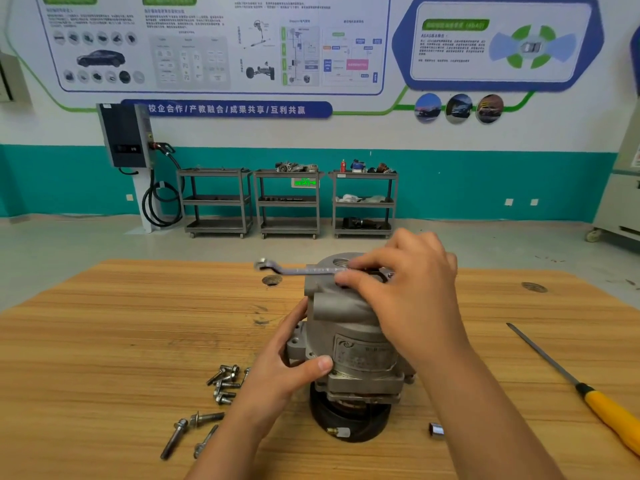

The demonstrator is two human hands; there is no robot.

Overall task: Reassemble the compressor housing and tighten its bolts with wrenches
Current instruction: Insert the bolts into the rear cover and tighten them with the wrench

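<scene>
A grey metal compressor stands upright on its black pulley in the middle of the wooden table. My left hand grips its lower left flange, thumb across the front. My right hand is over the top of the housing and pinches a silver wrench that lies across the top and sticks out to the left. The wrench's right end is hidden under my fingers. Several loose bolts lie left of the compressor, with longer ones nearer the front edge.
A yellow-handled file or screwdriver lies at the right of the table. A small silver socket sits right of the pulley. Two round holes are in the tabletop. Tool carts stand against the far wall.
</scene>
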